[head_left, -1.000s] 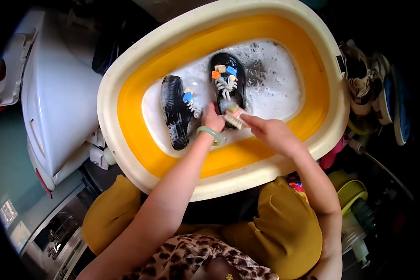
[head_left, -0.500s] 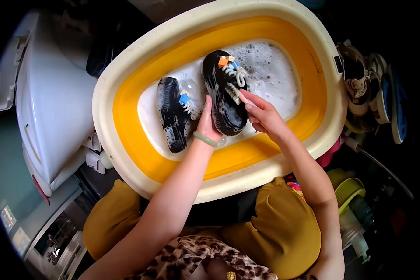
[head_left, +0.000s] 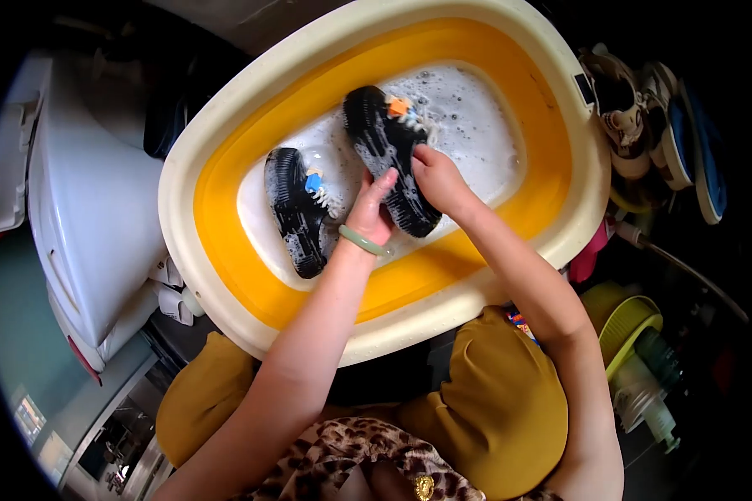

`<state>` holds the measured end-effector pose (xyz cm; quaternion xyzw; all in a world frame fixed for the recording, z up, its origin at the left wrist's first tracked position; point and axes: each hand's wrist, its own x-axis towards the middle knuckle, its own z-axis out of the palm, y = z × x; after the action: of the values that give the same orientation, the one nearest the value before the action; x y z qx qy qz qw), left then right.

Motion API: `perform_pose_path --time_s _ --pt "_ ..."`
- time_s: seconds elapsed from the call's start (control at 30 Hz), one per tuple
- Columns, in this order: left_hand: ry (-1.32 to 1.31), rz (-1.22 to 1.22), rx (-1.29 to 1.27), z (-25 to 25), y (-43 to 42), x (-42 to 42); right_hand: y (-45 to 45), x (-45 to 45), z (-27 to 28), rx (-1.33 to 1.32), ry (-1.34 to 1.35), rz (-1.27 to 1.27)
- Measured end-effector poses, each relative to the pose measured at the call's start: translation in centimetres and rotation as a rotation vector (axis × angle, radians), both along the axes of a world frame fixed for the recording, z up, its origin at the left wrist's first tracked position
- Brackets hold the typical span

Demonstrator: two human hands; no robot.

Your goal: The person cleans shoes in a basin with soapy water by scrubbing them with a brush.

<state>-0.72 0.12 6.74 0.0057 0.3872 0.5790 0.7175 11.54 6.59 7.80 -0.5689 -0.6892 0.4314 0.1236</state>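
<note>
A big cream-rimmed yellow basin (head_left: pixel 426 323) held white suds (head_left: pixel 472 125), with one black shoe (head_left: pixel 291 209) lying at the left and a second black shoe (head_left: pixel 397 159) tilted near the middle. The left hand (head_left: pixel 371 210) gripped the second shoe's lower part, thumb across its side; the right hand (head_left: pixel 439 179) bent its fingers at the opposite edge, though whether they pinched anything could not be told. Slick foam risked letting that shoe slip and splash, and a careless tug could have caught its little orange charm (head_left: pixel 398 107).

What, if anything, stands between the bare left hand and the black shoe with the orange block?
Nothing visible: the left hand grips the orange-blocked black shoe. The blue-blocked black shoe lies apart, to the left.
</note>
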Motion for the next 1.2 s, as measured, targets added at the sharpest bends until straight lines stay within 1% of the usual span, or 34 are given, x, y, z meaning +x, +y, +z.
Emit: perform_pose_path --time_s 0.03,0.07,0.1,0.13,0.17,0.2,0.23,0.27,0.3,0.33,0.37,0.4,0.43,0.47,0.5,0.53,0.57,0.6,0.63,0.67,0.73,0.8,0.87,0.9,0.97,1.0,1.03,1.07,1.13,1.17,1.2 --pt "-0.105 -0.021 -0.034 -2.0 -0.1 -0.8 -0.4 0.2 3.3 -0.332 0.224 -0.109" --pt "-0.255 -0.028 -0.128 0.0 0.2 -1.4 -0.8 1.2 4.5 -0.479 0.353 -0.080" --pt "-0.284 -0.021 -0.119 0.7 0.3 -1.7 -1.2 2.3 5.6 -0.636 0.466 -0.059" --pt "-0.314 -0.010 -0.109 1.1 0.3 -1.9 -1.3 4.4 4.5 -0.632 0.473 -0.068" --pt "-0.286 -0.032 -0.102 1.4 0.3 -1.9 -1.4 6.5 2.3 -0.399 0.415 0.158" --pt "-0.234 -0.047 -0.129 1.3 -0.1 -1.6 -1.1 6.5 2.7 -0.165 0.350 0.383" --pt "-0.241 -0.047 -0.142 0.9 -0.7 -1.4 -0.9 6.3 3.0 -0.149 0.184 0.354" --pt "-0.247 -0.053 -0.150 0.5 -0.8 -0.9 -0.5 4.7 2.5 -0.147 0.185 0.351" --pt "-0.311 -0.011 -0.176 0.2 -0.8 0.1 0.5 2.5 2.0 -0.126 0.018 0.276" --pt "-0.245 0.038 -0.194 0.9 -0.4 1.1 1.2 0.8 1.5 -0.113 -0.147 0.202" --pt "-0.198 0.038 -0.204 1.0 -0.3 1.5 1.2 -0.6 -0.9 -0.110 -0.071 0.104" --pt "-0.149 0.035 -0.207 0.9 0.0 1.6 1.4 -1.7 -1.3 -0.099 0.006 0.003" --pt "-0.141 0.026 -0.205 0.6 0.1 1.4 1.3 -1.6 -1.5 -0.142 0.107 -0.027" --pt "-0.159 0.028 -0.204 0.1 -0.1 0.9 0.6 -0.9 -1.5 -0.139 0.110 -0.034" --pt "-0.184 0.033 -0.200 -0.2 -0.1 0.4 0.0 0.2 1.0 -0.423 0.296 -0.029" --pt "-0.267 0.038 -0.166 0.6 -0.2 -0.6 -0.2 1.5 2.8 -0.550 0.351 0.047" --pt "-0.262 0.028 -0.143 0.4 -0.3 -1.6 -0.4 2.9 4.6 -0.679 0.395 0.122" --pt "-0.255 0.023 -0.122 0.0 -0.6 -2.1 -0.5 4.6 5.1 -0.653 0.308 0.272" --pt "-0.244 0.022 -0.103 0.0 -0.8 -1.9 -0.5 5.6 4.3 -0.394 0.274 0.433" --pt "-0.247 0.024 -0.106 -0.2 -0.9 -1.7 0.0 5.4 3.0 -0.398 0.272 0.433" --pt "-0.252 0.034 -0.127 -0.5 -1.1 -1.2 1.3 3.4 1.5 0.007 0.006 0.413" --pt "-0.206 0.059 -0.134 0.3 -0.4 -0.6 1.6 -0.9 1.6 -0.076 -0.076 0.250" --pt "-0.188 0.050 -0.134 0.4 -0.3 -1.0 1.0 -2.8 -1.1 0.010 0.030 0.208" --pt "-0.138 0.062 -0.153 0.6 -0.4 -1.2 0.7 -2.4 -0.1 0.011 0.033 0.203" --pt "-0.184 0.036 -0.114 -0.3 -0.6 -2.0 -0.2 0.2 3.8 -0.586 0.422 0.156" --pt "-0.217 0.039 -0.118 -0.6 -0.7 -2.2 -0.5 1.9 5.0 -0.635 0.359 0.253" --pt "-0.302 -0.013 -0.098 -1.3 -1.0 -2.7 -0.8 4.0 5.6 -0.684 0.296 0.350" --pt "-0.435 -0.153 0.070 -1.8 -1.5 -3.5 -1.5 6.5 4.2 -0.449 0.376 0.586" --pt "-0.186 0.020 -0.135 -1.7 -1.7 -2.1 -0.9 8.2 3.4 -0.343 0.306 0.792" --pt "-0.172 -0.017 -0.131 -1.7 -1.9 -2.1 -0.2 7.8 3.3 -0.305 0.121 0.776" --pt "-0.190 -0.033 -0.075 -1.2 -1.6 -2.0 1.1 6.6 4.1 -0.256 -0.069 0.751"
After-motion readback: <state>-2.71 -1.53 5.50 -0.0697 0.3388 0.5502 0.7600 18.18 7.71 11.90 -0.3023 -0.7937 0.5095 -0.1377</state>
